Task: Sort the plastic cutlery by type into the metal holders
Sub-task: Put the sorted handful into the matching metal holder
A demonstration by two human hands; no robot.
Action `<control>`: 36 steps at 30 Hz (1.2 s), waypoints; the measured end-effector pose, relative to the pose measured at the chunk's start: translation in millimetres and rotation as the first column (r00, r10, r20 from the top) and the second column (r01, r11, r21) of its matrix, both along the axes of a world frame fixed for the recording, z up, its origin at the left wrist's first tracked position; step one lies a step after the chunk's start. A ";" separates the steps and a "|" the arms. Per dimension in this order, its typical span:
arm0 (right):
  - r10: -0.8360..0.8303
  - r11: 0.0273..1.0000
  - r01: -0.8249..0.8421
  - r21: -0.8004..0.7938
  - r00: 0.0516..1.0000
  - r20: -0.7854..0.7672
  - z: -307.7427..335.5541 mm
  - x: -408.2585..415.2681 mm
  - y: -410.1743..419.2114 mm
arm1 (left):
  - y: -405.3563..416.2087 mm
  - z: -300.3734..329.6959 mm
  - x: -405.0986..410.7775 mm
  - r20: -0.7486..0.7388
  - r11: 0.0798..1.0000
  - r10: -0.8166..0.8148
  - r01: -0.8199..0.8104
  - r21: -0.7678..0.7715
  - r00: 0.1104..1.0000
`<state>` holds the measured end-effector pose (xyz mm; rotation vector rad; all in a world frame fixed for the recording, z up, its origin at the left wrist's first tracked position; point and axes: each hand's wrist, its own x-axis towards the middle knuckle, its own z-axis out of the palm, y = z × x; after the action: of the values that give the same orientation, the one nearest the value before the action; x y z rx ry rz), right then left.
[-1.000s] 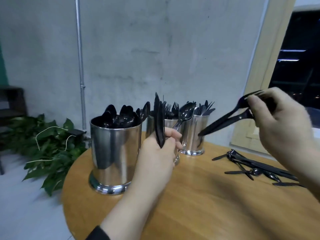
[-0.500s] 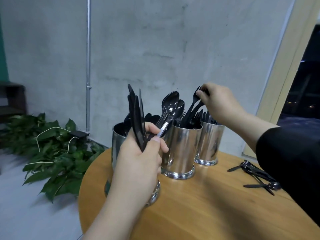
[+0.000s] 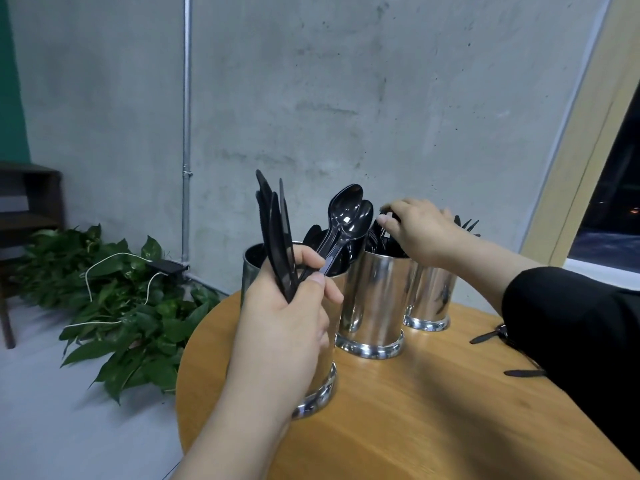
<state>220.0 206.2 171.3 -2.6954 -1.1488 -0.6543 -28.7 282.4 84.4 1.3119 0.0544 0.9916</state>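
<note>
A round wooden table (image 3: 398, 410) stands before a concrete wall (image 3: 346, 98). Left hand (image 3: 287, 317): fingers curled around upright black knives (image 3: 273, 230) and two spoons (image 3: 346, 216). Right hand (image 3: 419, 233): fingertips pinch cutlery over the middle of three metal holders (image 3: 377, 306). Loose cutlery (image 3: 485, 336) lies at the right.

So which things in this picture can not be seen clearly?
- Head view: what the right hand holds over the middle holder; its own fingers hide it.
- Loose cutlery on the table: mostly behind the black sleeve.
- Nearest holder: mostly behind the left hand.
</note>
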 end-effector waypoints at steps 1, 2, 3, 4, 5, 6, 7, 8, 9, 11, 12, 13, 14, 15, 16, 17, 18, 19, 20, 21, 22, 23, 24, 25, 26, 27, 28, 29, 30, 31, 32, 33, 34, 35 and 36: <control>0.013 1.000 -0.012 0.010 1.000 -0.016 1.5 -2.8 -2.8 | 0.0 -0.1 -0.2 -0.001 1.000 -0.003 0.003 -0.004 1.000; 0.028 0.999 -0.027 0.033 0.999 -0.031 3.0 -5.2 -6.1 | 0.1 -0.2 -0.3 -0.005 1.000 -0.007 0.007 -0.009 1.000; 0.046 0.997 -0.044 0.070 0.998 -0.035 4.7 -7.7 -10.4 | 0.0 -0.3 -0.3 -0.008 1.000 -0.012 0.012 -0.014 1.000; 0.071 0.990 -0.068 0.125 0.997 -0.013 6.9 -10.4 -15.4 | -0.2 -0.3 -0.6 -0.011 1.000 -0.018 0.018 -0.019 1.000; 0.106 0.974 -0.110 0.200 0.994 0.031 9.8 -14.7 -20.7 | -0.3 -0.5 -0.8 -0.012 1.000 -0.025 0.024 -0.020 1.000; 0.150 0.945 -0.166 0.281 0.985 0.080 13.0 -20.1 -25.4 | -0.3 -0.4 -1.3 -0.014 0.999 -0.029 0.029 -0.017 0.999; 0.195 0.911 -0.223 0.346 0.974 0.115 16.3 -27.6 -29.5 | -0.2 -0.2 -1.8 -0.017 0.999 -0.032 0.032 -0.010 0.999; 0.234 0.885 -0.268 0.381 0.963 0.134 19.2 -36.3 -32.0 | -0.1 -0.3 -2.2 -0.020 0.999 -0.032 0.032 -0.005 0.999; 0.262 0.873 -0.297 0.387 0.954 0.143 21.5 -47.3 -33.4 | -0.2 -0.6 -2.6 -0.022 0.999 -0.032 0.032 -0.004 0.999; 0.303 0.857 -0.335 0.392 0.942 0.143 22.9 -70.9 -35.5 | -0.8 -0.9 -3.8 -0.028 0.999 -0.038 0.037 -0.006 0.999; 0.334 0.836 -0.356 0.417 0.934 0.129 22.4 -83.0 -36.9 | -1.3 -0.8 -4.7 -0.029 0.999 -0.043 0.043 -0.008 0.999; 0.377 0.812 -0.375 0.448 0.922 0.089 21.5 -95.5 -38.5 | -1.4 -0.8 -5.7 -0.026 0.999 -0.048 0.048 -0.010 0.999; 0.425 0.789 -0.384 0.479 0.905 0.025 19.9 -107.6 -39.7 | -1.6 -0.8 -6.7 -0.024 0.999 -0.053 0.053 -0.009 0.998; 0.462 0.779 -0.376 0.502 0.885 -0.055 18.0 -119.1 -40.4 | -1.6 -0.9 -7.6 -0.026 0.998 -0.058 0.058 -0.003 0.998; 0.483 0.780 -0.357 0.514 0.866 -0.131 15.6 -128.2 -39.6 | -1.8 -0.9 -8.5 -0.031 0.998 -0.067 0.067 0.006 0.997; 0.493 0.783 -0.337 0.523 0.849 -0.192 13.1 -136.1 -38.2 | -1.8 -1.2 -9.2 -0.039 0.997 -0.078 0.078 0.013 0.996; 0.503 0.776 -0.315 0.546 0.831 -0.236 10.5 -142.0 -35.9 | -1.6 -1.7 -10.1 -0.050 0.996 -0.088 0.089 0.017 0.995; 0.516 0.760 -0.293 0.579 0.815 -0.264 8.2 -146.3 -33.2 | -1.0 -2.2 -11.3 -0.062 0.995 -0.098 0.099 0.020 0.993; 0.524 0.744 -0.269 0.611 0.802 -0.286 6.2 -147.8 -30.9 | -0.2 -2.4 -13.0 -0.072 0.994 -0.105 0.107 0.027 0.992; 0.526 0.737 -0.244 0.631 0.793 -0.308 5.3 -149.0 -28.7 | 0.7 -2.7 -14.8 -0.080 0.993 -0.107 0.110 0.036 0.991; 0.529 0.733 -0.227 0.641 0.783 -0.328 5.1 -149.6 -26.2 | 2.1 -2.6 -16.8 -0.084 0.993 -0.101 0.105 0.045 0.991; 0.534 0.730 -0.221 0.646 0.775 -0.338 6.1 -150.5 -23.8 | 3.7 -2.6 -19.2 -0.085 0.994 -0.088 0.093 0.055 0.993; 0.540 0.722 -0.224 0.655 0.774 -0.331 8.5 -151.2 -21.6 | 5.6 -2.2 -21.9 -0.079 0.995 -0.067 0.072 0.063 0.995; 0.546 0.703 -0.231 0.672 0.781 -0.304 12.8 -151.5 -20.0 | 8.2 -1.9 -24.4 -0.065 0.997 -0.039 0.043 0.064 0.997; 0.549 0.675 -0.238 0.698 0.794 -0.260 18.5 -151.2 -18.4 | 11.6 -1.6 -26.9 -0.049 0.999 -0.003 0.006 0.051 0.999; 0.545 0.646 -0.248 0.722 0.812 -0.209 25.8 -151.3 -17.4 | 16.5 -2.2 -28.9 -0.038 0.999 0.043 -0.042 0.027 0.998; 0.533 0.629 -0.265 0.730 0.832 -0.157 33.1 -151.8 -15.8 | 22.6 -3.5 -30.7 -0.037 0.995 0.094 -0.095 -0.006 0.995; 0.511 0.634 -0.290 0.716 0.853 -0.107 39.2 -152.3 -13.5 | 29.0 -5.5 -32.2 -0.048 0.989 0.136 -0.138 -0.044 0.990; 0.485 0.658 -0.318 0.683 0.872 -0.061 43.2 -151.8 -10.4 | 34.4 -7.3 -34.1 -0.065 0.984 0.154 -0.159 -0.085 0.986; 0.463 0.688 -0.342 0.640 0.886 -0.025 44.4 -150.8 -5.7 | 39.0 -9.0 -36.5 -0.080 0.981 0.147 -0.156 -0.118 0.986; 0.444 0.716 -0.357 0.600 0.896 0.002 43.3 -149.5 0.1 | 41.9 -10.2 -39.3 -0.092 0.981 0.122 -0.134 -0.139 0.988; 0.428 0.740 -0.367 0.564 0.904 0.026 40.7 -148.1 6.2 | 43.3 -11.2 -42.2 -0.102 0.983 0.087 -0.102 -0.150 0.991; 0.412 0.761 -0.373 0.531 0.910 0.049 37.1 -147.2 12.6 | 43.7 -11.9 -44.7 -0.113 0.986 0.052 -0.069 -0.154 0.992; 0.401 0.782 -0.378 0.495 0.914 0.064 33.4 -147.1 18.5 | 44.0 -12.7 -46.7 -0.122 0.987 0.021 -0.040 -0.154 0.992; 0.392 0.808 -0.380 0.451 0.917 0.070 29.3 -147.4 24.1 | 44.2 -13.5 -48.0 -0.129 0.988 -0.003 -0.017 -0.155 0.992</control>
<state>72.6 230.3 200.6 -1.9938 -1.2921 -0.7078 -76.7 326.6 70.9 1.2308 0.2315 0.8889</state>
